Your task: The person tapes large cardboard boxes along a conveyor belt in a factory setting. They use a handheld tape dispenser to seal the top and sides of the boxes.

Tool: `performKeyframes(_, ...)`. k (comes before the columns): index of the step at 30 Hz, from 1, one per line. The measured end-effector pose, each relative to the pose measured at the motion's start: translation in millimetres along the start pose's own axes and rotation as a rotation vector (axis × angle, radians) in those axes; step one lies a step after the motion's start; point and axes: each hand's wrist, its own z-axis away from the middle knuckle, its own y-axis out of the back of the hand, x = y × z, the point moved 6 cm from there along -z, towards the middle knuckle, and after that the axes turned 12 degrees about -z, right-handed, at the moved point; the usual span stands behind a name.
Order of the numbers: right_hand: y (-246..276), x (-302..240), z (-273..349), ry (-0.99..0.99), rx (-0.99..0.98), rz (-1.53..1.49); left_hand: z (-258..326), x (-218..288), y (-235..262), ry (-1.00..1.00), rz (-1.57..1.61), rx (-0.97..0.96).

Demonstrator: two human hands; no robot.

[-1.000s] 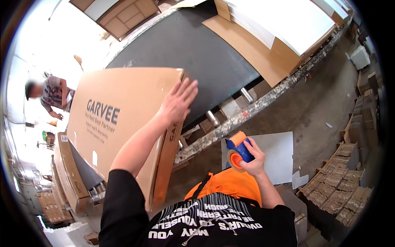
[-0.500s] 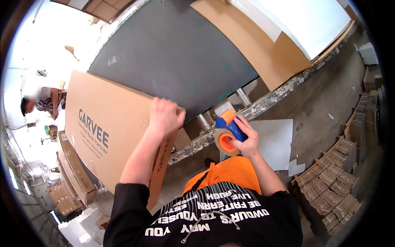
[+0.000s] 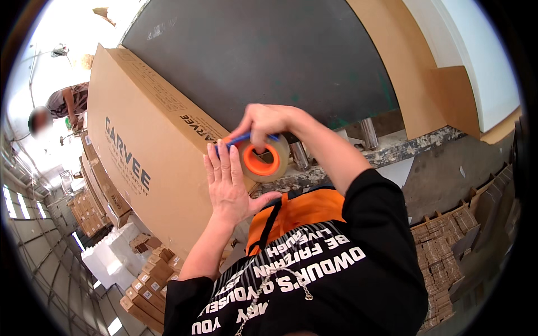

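While your left hand (image 3: 228, 187) lies flat with its fingers spread wide against the near end of the large cardboard box (image 3: 140, 151), keep that pressure steady so the board cannot slide under the pull. Your right hand (image 3: 268, 124) is pinched around the top of the tape dispenser (image 3: 261, 158), thumb and fingers closed on its blue handle, and the roll with the orange core sits right at the box's upper right corner, touching or just beside your left fingertips; which of the 2 cannot be told from here. For a clean strip, you would do well to seat the tape end squarely on the edge, hold the roll low against the board, and draw it straight along the seam, smoothing behind with the flat hand. A tilted roll would likely wrinkle.

Counted: 1 large box under your hands, 1 tape dispenser with 1 roll, 2 hands at work. Beyond the box lies 1 dark worktable (image 3: 269, 61). At far left stands 1 other person (image 3: 59, 109). Stacks of flat cardboard (image 3: 443, 246) rest at near right, too many to count.
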Motion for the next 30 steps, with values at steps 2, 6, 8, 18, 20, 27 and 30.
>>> performKeyframes(2, -17, 25, 24, -0.034, -0.1, -0.009, 0, -3, -1, -0.002, 0.064, 0.008)
performKeyframes(6, -77, 91, 93, -0.032, -0.114, 0.133, 1, -4, -2, -0.078, 0.048, -0.01)
performKeyframes(8, -110, 79, 83, -0.021, -0.002, 0.252, 5, -6, -6, -0.071, 0.088, -0.032)
performKeyframes(18, -211, 85, 43, 0.248, 0.117, 0.439, 24, -28, -3, 0.051, 0.291, 0.143)
performKeyframes(20, -171, 104, 94, 0.376, 0.328, 0.11, 35, -56, -19, 0.106, 0.756, 0.318)
performKeyframes(27, -240, 67, 92, 0.805, 0.681, -0.935, 227, -204, -30, 0.643, 0.72, 0.561)
performKeyframes(30, -239, 52, 44, 0.95, 0.831, -0.769, 373, -288, -42, 1.029, 0.176, 0.515)
